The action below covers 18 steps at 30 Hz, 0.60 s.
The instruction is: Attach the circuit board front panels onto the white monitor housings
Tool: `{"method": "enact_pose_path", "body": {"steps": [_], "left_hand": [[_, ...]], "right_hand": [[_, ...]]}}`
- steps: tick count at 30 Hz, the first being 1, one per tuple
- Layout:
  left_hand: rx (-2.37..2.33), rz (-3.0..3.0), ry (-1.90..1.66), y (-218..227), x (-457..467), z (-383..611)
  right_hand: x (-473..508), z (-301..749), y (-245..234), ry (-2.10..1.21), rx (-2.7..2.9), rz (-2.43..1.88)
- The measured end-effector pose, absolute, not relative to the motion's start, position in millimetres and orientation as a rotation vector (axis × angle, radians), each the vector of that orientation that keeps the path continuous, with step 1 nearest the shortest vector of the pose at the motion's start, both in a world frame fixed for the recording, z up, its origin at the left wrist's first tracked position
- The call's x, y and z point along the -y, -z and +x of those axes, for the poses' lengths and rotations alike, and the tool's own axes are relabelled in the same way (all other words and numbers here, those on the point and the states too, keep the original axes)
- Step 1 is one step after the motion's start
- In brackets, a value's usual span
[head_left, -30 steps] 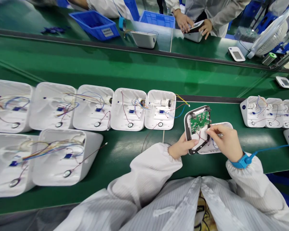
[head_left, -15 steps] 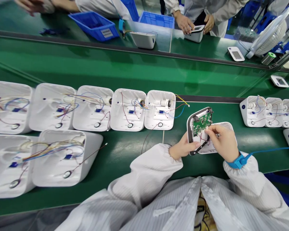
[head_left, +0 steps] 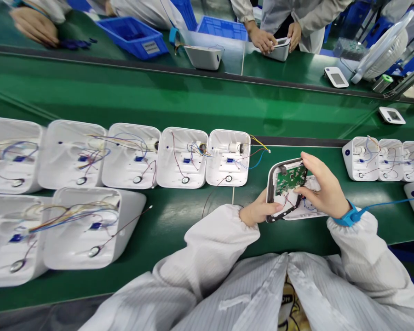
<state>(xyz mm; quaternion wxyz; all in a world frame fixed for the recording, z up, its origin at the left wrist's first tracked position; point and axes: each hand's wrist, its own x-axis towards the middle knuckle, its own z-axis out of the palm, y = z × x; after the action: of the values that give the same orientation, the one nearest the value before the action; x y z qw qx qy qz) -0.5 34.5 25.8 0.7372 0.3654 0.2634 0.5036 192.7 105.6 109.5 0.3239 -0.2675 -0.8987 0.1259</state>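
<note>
My left hand [head_left: 257, 211] is closed on the lower left edge of a white front cover [head_left: 272, 184] with a dark rim, held tilted above the bench. A green circuit board [head_left: 290, 178] is fitted inside it, and thin red wires run below the board. Around the cover's right side curls my right hand [head_left: 326, 188], its fingertips at the top corner and its thumb by the board's lower edge. A blue strap circles that wrist. Behind and below the cover sits an open white housing [head_left: 312, 212] with wires inside, partly hidden by my right hand.
Several open white housings [head_left: 227, 158] with loose wires line the green bench [head_left: 179, 216] on the left; more housings [head_left: 360, 158] stand at right. Across the divider are blue bins [head_left: 131, 39], a fan [head_left: 382, 50] and co-workers' hands [head_left: 262, 39]. A blue cord [head_left: 389, 203] trails from my right wrist.
My right hand has gone from pinching at the board's lower edge to spreading along the cover's right side, fingertips at its top corner. My left hand keeps its hold.
</note>
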Motion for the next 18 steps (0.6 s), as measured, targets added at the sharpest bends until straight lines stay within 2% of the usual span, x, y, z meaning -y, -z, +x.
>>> {"method": "enact_pose_path", "body": {"steps": [6, 10, 13, 16, 18], "left_hand": [[-0.538, 0.801, -1.107, -23.1, -33.8, -0.4], [-0.516, 0.798, -1.097, -28.1, -36.3, -5.9], [-0.45, 1.027, -1.102, -35.5, -47.4, -15.0], [-0.559, 1.278, -1.291, -41.4, -61.5, -25.2], [-0.774, 1.299, -1.495, -42.6, -67.7, -30.5]], "right_hand": [[-104.8, 192.0, -107.1, -0.29, 2.285, -0.652], [-98.7, 192.2, -104.6, -0.463, 2.202, -0.838], [-92.7, 195.9, -101.9, -0.63, 2.075, -0.976], [-86.5, 201.5, -101.1, -0.718, 1.932, -0.802], [-84.6, 205.1, -102.6, -0.653, 1.938, -0.631]]}}
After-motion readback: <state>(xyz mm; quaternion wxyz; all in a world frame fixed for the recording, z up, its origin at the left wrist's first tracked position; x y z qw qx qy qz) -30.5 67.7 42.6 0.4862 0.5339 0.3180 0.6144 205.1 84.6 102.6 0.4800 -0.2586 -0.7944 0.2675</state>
